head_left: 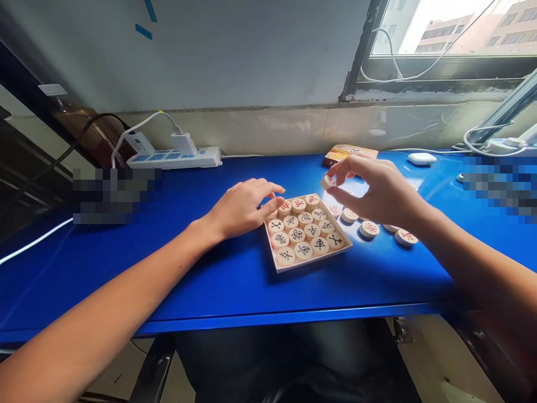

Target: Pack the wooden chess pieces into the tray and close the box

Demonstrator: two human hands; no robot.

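A shallow square box (311, 263) filled with round wooden Chinese chess pieces lies on the blue table. Its lower layer shows black characters, and several red-marked pieces (298, 205) sit along the far edge. At the box's far left corner rests my left hand (247, 207), fingers apart, the tips near or touching the pieces there. To the right and a little above the box, my right hand (373, 182) pinches a single chess piece (328, 182) between thumb and finger. Beneath and beside that hand are loose red-marked pieces (370, 229), partly hidden by it.
Behind the right hand lies a printed cardboard box (342, 155). A white earbud case (422, 159) is further right. Along the wall at left runs a power strip (176, 158) with plugs and cables. The table's front edge (277, 317) is close to my body.
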